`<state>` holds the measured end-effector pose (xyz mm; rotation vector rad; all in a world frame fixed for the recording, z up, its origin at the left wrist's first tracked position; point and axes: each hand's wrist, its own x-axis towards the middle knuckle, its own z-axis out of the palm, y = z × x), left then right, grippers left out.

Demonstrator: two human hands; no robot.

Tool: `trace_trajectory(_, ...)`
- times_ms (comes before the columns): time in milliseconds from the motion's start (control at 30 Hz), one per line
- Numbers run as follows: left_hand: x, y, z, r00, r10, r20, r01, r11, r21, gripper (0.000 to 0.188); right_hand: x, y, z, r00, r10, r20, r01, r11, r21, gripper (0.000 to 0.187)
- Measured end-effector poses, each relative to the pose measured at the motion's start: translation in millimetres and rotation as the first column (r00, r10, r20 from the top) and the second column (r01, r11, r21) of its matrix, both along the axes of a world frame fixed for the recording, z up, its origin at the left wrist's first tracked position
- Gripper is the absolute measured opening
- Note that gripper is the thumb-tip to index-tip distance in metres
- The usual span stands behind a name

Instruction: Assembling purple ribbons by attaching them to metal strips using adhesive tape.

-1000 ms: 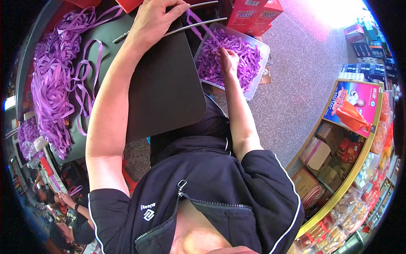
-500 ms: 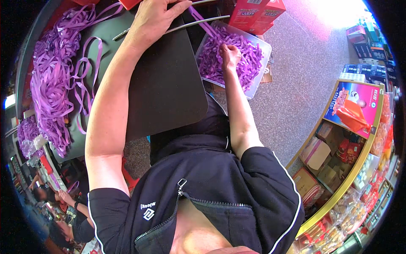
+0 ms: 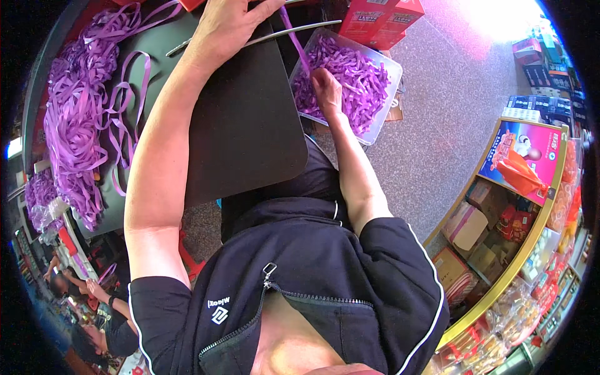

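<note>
Surroundings: a dark board (image 3: 247,125) lies across the counter (image 3: 156,40), with a loose heap of long purple ribbons (image 3: 75,125) along its left side and a thin metal rod (image 3: 281,34) across its far edge.
Beyond the board: red cartons (image 3: 381,19) stand at the far edge, just behind a clear plastic tray (image 3: 384,106).
To the right: a curved gold-edged shelf (image 3: 519,250) holds boxed goods.
In the way: the person's own forearms and dark jacket (image 3: 300,281) fill the lower middle of the view.
Cut ribbon pieces (image 3: 362,81): short purple lengths, piled inside the tray, right of the board.
Right hand (image 3: 328,94): down in the tray, fingers curled into the pile; whether they pinch a piece cannot be told.
Left hand (image 3: 228,22): on the board's far edge, closed on a purple ribbon strand (image 3: 294,34) that runs toward the tray.
</note>
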<state>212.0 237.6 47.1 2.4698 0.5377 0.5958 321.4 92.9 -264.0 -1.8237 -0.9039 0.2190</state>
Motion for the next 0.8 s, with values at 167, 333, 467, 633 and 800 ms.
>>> trace_trajectory(167, 0.8, 0.4, -0.1, 1.000, -0.003, -0.006, 0.003, 1.000, 0.027, 0.020, -0.2, -13.9, -8.1, 0.973, 0.197, 0.121, -0.185, 0.978, -0.099, 0.014)
trace_trajectory(333, 0.8, 0.2, 0.0, 1.000, -0.013, -0.001, 0.013, 0.999, 0.035, 0.019, -2.7, -21.7, -9.2, 0.960, 0.209, 0.185, -0.213, 0.977, 0.000, 0.020)
trace_trajectory(467, 0.7, -0.4, 0.6, 1.000, -0.014, -0.016, 0.015, 0.999, 0.045, 0.019, -8.3, -39.6, -3.2, 0.969, 0.210, 0.128, -0.212, 0.977, 0.006, 0.018)
trace_trajectory(633, -0.4, -0.2, -1.0, 1.000, -0.009, -0.011, 0.009, 0.999, 0.032, 0.019, -17.7, -64.5, 5.2, 0.984, 0.177, 0.029, -0.178, 0.982, 0.060, 0.017)
trace_trajectory(800, 1.5, -1.8, 1.4, 1.000, -0.009, -0.017, 0.009, 1.000, 0.024, 0.019, -19.8, -68.6, 26.4, 0.991, 0.033, -0.132, -0.011, 0.986, 0.166, 0.018)
